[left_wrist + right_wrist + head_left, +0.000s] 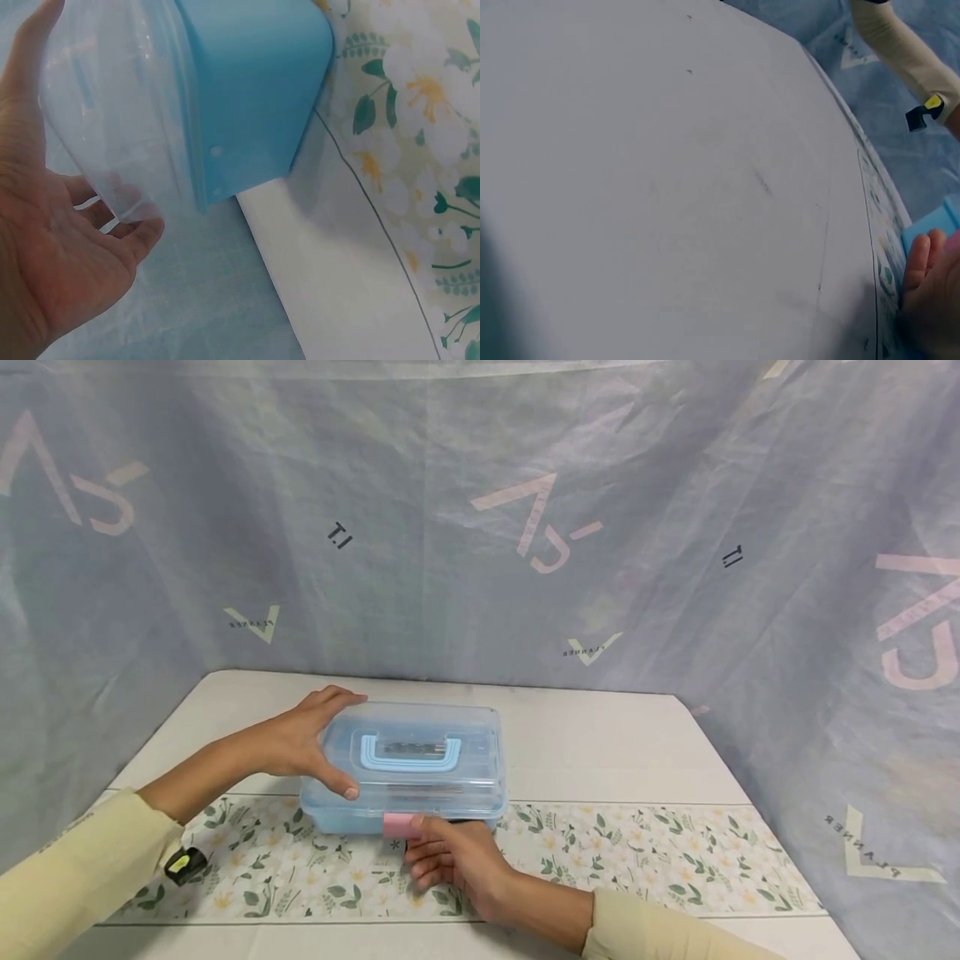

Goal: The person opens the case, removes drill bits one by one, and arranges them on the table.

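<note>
A blue box [442, 781] with a clear lid [427, 717] sits between the person's two hands. The left hand [300, 739] grips the lid's left end, thumb at the front, the other fingers spread well apart from it and reaching round the far side. The right hand [457, 860] is at the box's front, its thumb on the right end of a pink latch [397, 825], its other fingers curled just below; they look to be pinching the latch, though I can't see all of the hold. The handle [409, 767] lies flat to the right of the left thumb, untouched.

I'd say the step in hand is working the latch, the left fingers steadying the box. The next move seems to call for a firm tug or push from the right fingers, and should the lid then be raised, the left ones must ease off or lift with it.

The tabletop [592, 743] lies open well to the right of both hands, and the flowered cloth [637, 852] passes beneath the right fingers. Past the left fingertips, only a strip remains before the far edge and the grey curtain [450, 568], so there's less room backward than sideways
</note>
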Tool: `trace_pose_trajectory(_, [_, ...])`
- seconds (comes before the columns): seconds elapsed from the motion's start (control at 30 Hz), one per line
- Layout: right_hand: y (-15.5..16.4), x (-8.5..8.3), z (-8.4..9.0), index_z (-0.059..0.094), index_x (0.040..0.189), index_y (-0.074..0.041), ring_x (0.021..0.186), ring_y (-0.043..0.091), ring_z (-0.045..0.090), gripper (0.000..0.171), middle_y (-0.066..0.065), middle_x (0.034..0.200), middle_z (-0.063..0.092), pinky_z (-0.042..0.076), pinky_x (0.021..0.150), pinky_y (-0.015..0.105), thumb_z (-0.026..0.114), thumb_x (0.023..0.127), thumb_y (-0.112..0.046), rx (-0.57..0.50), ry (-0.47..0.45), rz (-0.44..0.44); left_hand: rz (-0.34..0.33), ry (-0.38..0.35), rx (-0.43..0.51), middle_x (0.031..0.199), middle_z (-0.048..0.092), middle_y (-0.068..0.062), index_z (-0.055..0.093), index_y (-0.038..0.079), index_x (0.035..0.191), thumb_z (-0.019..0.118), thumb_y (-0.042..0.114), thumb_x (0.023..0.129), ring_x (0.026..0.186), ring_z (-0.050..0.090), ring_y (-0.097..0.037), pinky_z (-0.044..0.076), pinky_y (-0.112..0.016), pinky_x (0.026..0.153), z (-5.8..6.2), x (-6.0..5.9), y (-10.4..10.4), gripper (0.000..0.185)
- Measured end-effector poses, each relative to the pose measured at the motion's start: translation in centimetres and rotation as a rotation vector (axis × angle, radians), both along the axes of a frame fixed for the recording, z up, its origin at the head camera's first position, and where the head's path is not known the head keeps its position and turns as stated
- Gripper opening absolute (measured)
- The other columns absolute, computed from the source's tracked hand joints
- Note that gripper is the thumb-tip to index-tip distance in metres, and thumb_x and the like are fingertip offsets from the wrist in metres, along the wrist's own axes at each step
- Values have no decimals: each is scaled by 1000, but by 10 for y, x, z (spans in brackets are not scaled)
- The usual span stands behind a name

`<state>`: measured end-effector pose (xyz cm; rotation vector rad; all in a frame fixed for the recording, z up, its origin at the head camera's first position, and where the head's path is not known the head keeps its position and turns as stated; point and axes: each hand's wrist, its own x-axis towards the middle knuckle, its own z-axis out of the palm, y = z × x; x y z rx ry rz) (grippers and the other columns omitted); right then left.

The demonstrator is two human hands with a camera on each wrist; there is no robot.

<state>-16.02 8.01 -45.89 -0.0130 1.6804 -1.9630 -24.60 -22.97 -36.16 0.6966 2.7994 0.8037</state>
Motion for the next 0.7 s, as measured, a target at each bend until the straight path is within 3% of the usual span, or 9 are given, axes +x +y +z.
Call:
trace_pose_trajectory(0.23, [17,-3,0,78,126,11,74,9,79,55,14,103,87,68,71,26,78,104,-40,-3,-15,63,-3,-11,6,178,31,-20,30,15,179,104,63,69,163,34,-55,48,-82,113,0,2,0,141])
trace_pose_trajectory(0.5, [59,-19,5,76,133,9,83,8,81,60,6,107,86,69,79,26,68,111,-47,79,-57,342,-8,40,43,181,28,-23,27,13,180,105,58,71,164,31,-58,45,-85,114,-8,3,0,141])
trace_pose_trajectory(0.7, [85,-35,5,76,135,10,85,8,82,53,3,106,87,69,82,26,70,110,-37,62,-65,483,17,56,121,184,24,-25,24,15,181,106,51,71,164,31,-63,44,-87,113,-16,7,-6,143])
